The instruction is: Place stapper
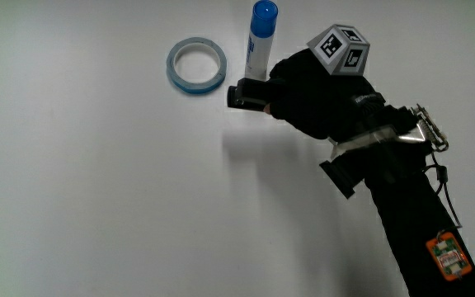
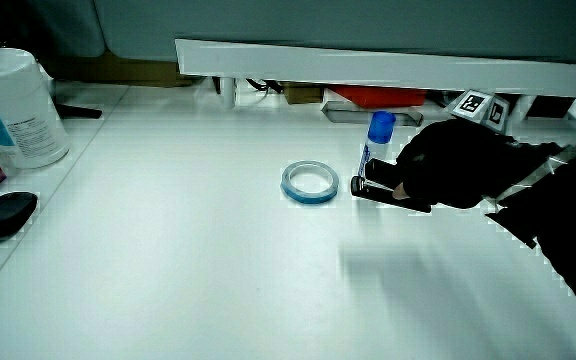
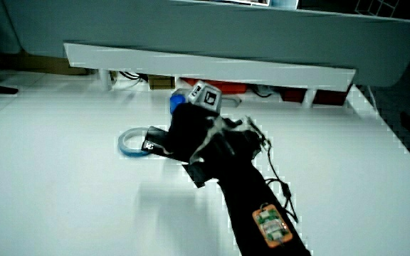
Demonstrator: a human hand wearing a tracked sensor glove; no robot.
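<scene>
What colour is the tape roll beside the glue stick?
Light blue, a ring with a pale inner face. The tape roll shows best in the main view, lying flat beside the glue stick.

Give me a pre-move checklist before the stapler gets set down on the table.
1. Grasp: the hand holds the black stapler: ok.
2. Stapler resting on the table: cannot tell.
3. Bare table beneath the stapler: ok.
4. Gap to the tape roll: apart in the main view: ok.
5. Gap to the blue-capped tube: stapler's end sits close beside it: not ok.
6. Fingers free of the tube: cannot tell.
</scene>
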